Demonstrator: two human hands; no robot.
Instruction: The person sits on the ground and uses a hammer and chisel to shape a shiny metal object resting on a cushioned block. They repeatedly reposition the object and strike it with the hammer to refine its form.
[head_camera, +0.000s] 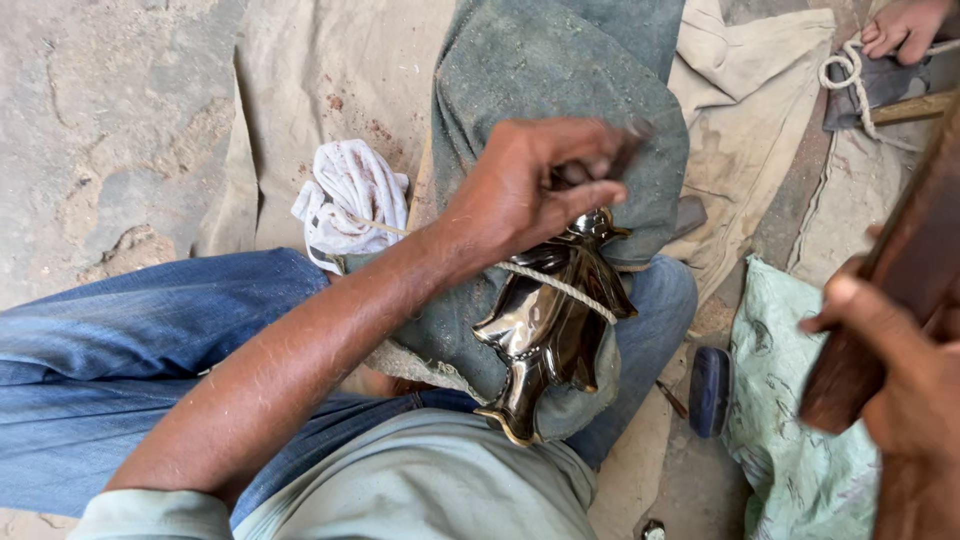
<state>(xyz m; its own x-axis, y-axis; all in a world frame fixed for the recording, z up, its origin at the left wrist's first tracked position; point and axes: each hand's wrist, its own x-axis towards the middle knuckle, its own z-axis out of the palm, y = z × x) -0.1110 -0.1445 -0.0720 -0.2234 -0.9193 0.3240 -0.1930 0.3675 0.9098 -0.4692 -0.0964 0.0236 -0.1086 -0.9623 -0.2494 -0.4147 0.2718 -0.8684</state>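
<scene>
1. Both hands are working apart: the left hand is curling over the top of a brass casting, fingers bent and pinched on something small and blurred that I cannot make out; the right hand is gripping a dark brown wooden bar at the right edge, thumb lying along it.
2. Nearest the camera, a grey-green shirt and blue denim jeans are filling the lower left, the denim creased and dusty.
3. The casting is lying on the person's lap, on a coarse grey-green cloth. It is smooth, mirror-bright metal, fluted and leaf-like, with a golden rim at its lower tip.
4. Its long axis is running from that tip, near the person's waist, up and slightly right to a knobbed end under the left hand.
5. A pale twisted cord is crossing the casting diagonally, lying tight against it.
6. Beside the knee, a crumpled white rag with reddish stains is resting on tan canvas.
7. Right of the leg, a wrinkled pale green sack is lying on the ground.
8. Farthest away, at the top right, another person's hand is touching a white rope.
</scene>
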